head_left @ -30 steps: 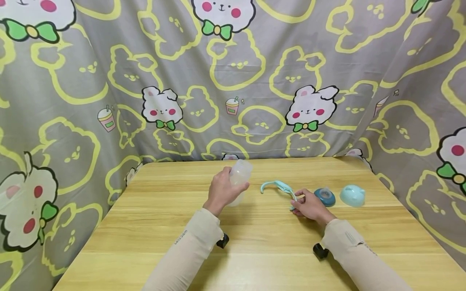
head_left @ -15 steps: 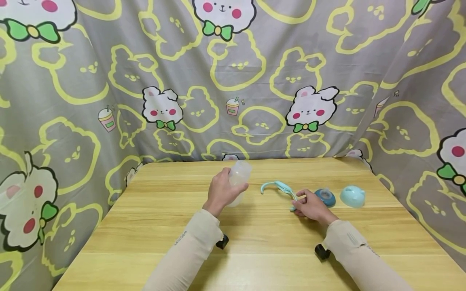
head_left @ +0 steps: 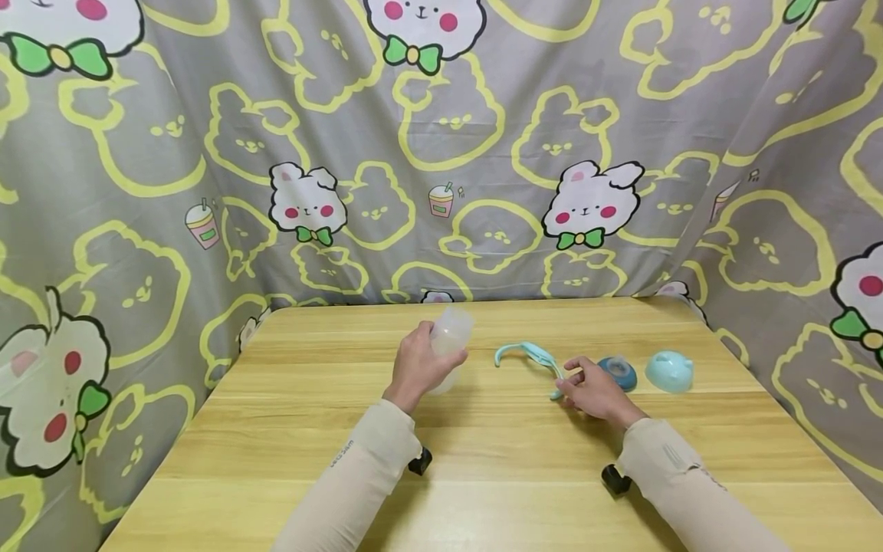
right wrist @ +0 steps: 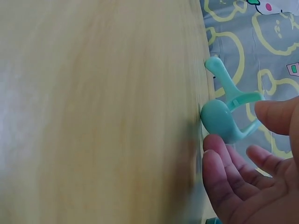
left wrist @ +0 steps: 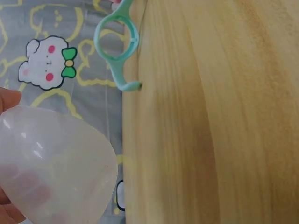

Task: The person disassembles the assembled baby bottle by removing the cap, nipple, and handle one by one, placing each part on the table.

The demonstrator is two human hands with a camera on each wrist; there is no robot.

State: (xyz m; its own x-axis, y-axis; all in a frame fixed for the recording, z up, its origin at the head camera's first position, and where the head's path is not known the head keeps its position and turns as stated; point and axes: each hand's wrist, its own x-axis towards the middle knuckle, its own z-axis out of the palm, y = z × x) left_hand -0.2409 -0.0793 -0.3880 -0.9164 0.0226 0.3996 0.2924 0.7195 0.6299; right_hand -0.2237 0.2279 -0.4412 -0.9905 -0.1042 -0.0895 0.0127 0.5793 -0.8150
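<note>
My left hand (head_left: 419, 364) grips a translucent, frosted baby bottle (head_left: 453, 331), held tilted over the table; its rounded body (left wrist: 60, 163) fills the lower left of the left wrist view. Right of it, a light teal bottle handle (head_left: 534, 353) lies on the table, with a central ring and two curved arms. At the handle's near end is my right hand (head_left: 595, 392). In the right wrist view, its thumb (right wrist: 275, 116) overlaps the handle (right wrist: 222, 122) and its loosely bent fingertips (right wrist: 214, 142) are right at the handle's rounded end, spread well apart from the thumb.
Beyond my right hand lie a dark blue collar (head_left: 618, 373) with a clear teat and, farther right, a light blue dome cap (head_left: 670, 371) with small ears. A patterned curtain (head_left: 476, 184) hangs behind the wooden table (head_left: 310, 399).
My right hand has shifted slightly to the right while the handle stays in place. My left hand and the bottle have lowered very slightly.
</note>
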